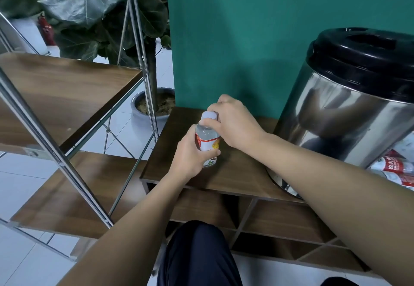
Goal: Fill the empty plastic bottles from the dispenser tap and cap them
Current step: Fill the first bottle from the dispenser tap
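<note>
The plastic bottle point(207, 139) stood upright on the dark wooden table point(235, 173), well to the left of the steel dispenser point(349, 111) that served as the landmark on that same top. The left hand point(190, 153) gripped the bottle round its red and white label, fingers curled about the body. The right hand point(230, 120) came in from the dispenser's side and pinched the white cap point(209, 115) at the bottle's mouth between thumb and fingers. The bottle's clear shoulder looked filled, though glare made the level hard to judge. More labelled bottles point(394, 169) lay at the dispenser's foot on its right, partly hidden behind the right forearm. Left of the dispenser, beyond the table's edge, stood a metal-framed shelf point(67, 93) with wooden boards, and behind it a potted plant point(154, 104) against the green wall point(235, 39)
</note>
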